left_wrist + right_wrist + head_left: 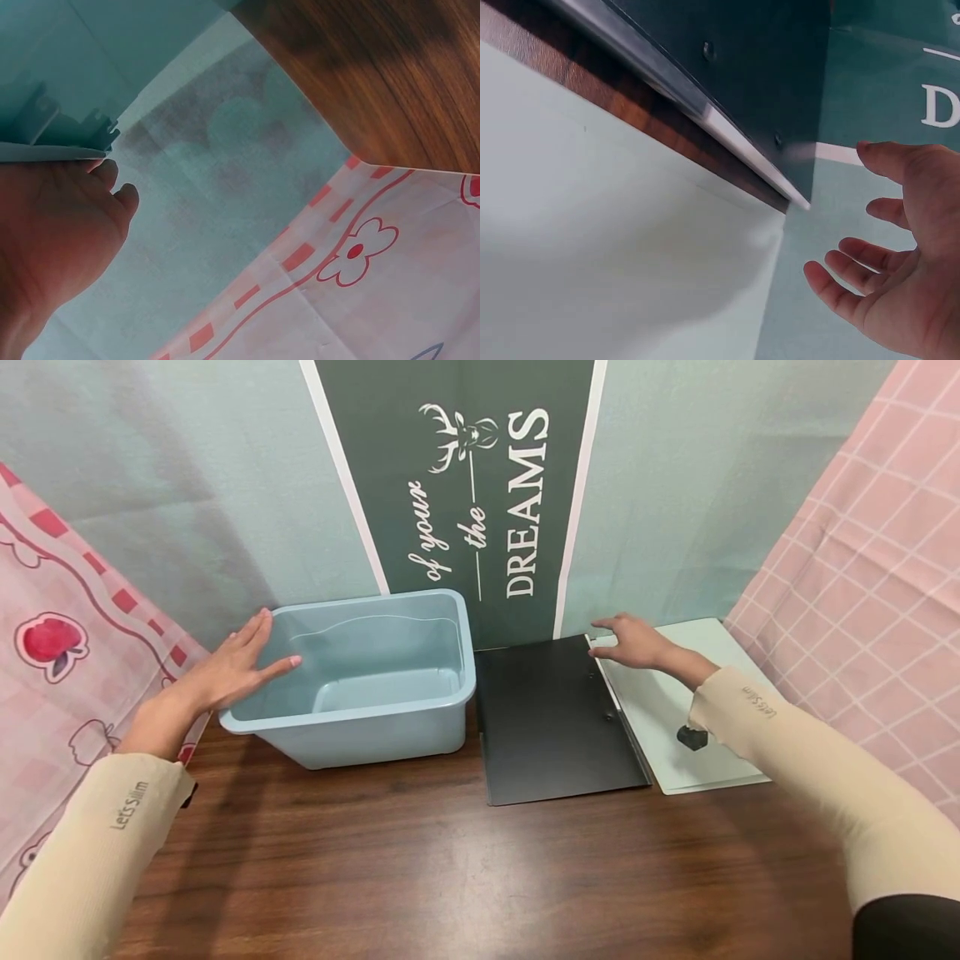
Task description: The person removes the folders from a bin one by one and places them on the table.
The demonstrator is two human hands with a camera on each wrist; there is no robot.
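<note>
A light blue plastic bin stands at the back left of the table. My left hand rests at its left rim, fingers straight and thumb spread over the inside. In the left wrist view the fingertips of the left hand meet the underside of the rim. A flat black folder with a pale right edge lies right of the bin. Above its top right corner hovers my right hand, fingers apart. Seen from the right wrist, the right hand is clear of the black folder and holds nothing.
A pale green flat folder or board lies beside the black folder, partly under my right forearm. A small black object shows below the right sleeve. Cloth with lettering hangs behind; pink cloths hang at both sides of the wooden table.
</note>
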